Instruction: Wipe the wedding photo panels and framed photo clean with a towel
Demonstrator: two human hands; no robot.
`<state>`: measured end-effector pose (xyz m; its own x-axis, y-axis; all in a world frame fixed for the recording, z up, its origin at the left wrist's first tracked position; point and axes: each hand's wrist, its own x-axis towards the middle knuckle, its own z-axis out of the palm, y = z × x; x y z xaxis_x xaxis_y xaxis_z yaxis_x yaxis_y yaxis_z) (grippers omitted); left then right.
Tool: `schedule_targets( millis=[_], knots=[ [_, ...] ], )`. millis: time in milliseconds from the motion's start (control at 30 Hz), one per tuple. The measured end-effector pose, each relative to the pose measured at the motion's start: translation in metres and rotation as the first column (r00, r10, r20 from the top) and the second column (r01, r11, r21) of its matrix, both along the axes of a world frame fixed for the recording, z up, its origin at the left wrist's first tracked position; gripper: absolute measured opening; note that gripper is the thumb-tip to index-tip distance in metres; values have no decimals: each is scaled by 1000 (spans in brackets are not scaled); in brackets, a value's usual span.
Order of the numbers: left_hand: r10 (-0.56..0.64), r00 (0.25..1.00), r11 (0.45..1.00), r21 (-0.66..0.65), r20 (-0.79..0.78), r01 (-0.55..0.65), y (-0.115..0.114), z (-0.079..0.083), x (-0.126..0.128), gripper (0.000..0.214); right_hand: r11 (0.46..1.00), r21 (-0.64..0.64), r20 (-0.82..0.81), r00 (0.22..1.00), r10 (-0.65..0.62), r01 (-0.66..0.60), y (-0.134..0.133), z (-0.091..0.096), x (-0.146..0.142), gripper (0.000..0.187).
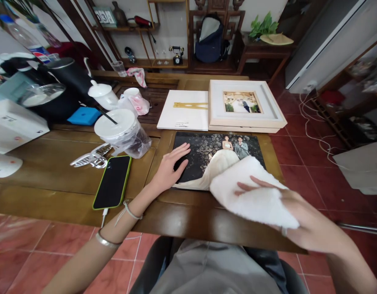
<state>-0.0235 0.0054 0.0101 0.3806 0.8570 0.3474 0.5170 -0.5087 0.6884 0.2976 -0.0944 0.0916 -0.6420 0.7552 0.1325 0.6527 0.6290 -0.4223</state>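
Observation:
A dark wedding photo panel [197, 151] lies flat on the wooden table, showing a couple and a long pale gown. My left hand [173, 163] rests on its left edge with fingers stretched out, holding nothing. My right hand [277, 200] grips a fluffy white cloth [237, 183], which covers the panel's lower right part and hangs past its front edge. Some of the right fingers are hidden in the folds. Just behind the panel are a white booklet [185, 116] with a gold mark and a framed photo box [217, 104].
To the left lie a green-cased phone [111, 181] with a charging cable, a clear hair claw clip [93, 157] and a lidded drink cup [115, 126] with a straw. Farther back are a white teapot [103, 94], a blue box [84, 116] and a black kettle [67, 75].

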Motion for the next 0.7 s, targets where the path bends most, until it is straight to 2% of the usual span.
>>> schedule_targets(
  millis=[100,200,267,367,533,700],
  knots=[
    [2,1000,1000,-10,4,-2,0,0,0,34,996,-11,-54,995,-88,88,31,6,-3,17],
    [-4,1000,1000,-11,12,4,1,-1,0,34,971,130,12,979,-201,198,67,3,-13,12],
    [-6,1000,1000,-10,15,6,1,-1,0,34,963,192,68,976,-207,191,89,-3,-22,9],
    [-5,1000,1000,-13,15,5,1,-1,0,34,964,239,107,983,-147,118,112,-15,-35,10],
    [-3,1000,1000,-21,8,3,1,0,0,34,966,259,229,972,-61,0,123,-30,-45,19],
    [5,1000,1000,-22,7,-5,0,0,0,34,978,208,248,968,-26,-27,103,-31,-41,28]
  ],
)
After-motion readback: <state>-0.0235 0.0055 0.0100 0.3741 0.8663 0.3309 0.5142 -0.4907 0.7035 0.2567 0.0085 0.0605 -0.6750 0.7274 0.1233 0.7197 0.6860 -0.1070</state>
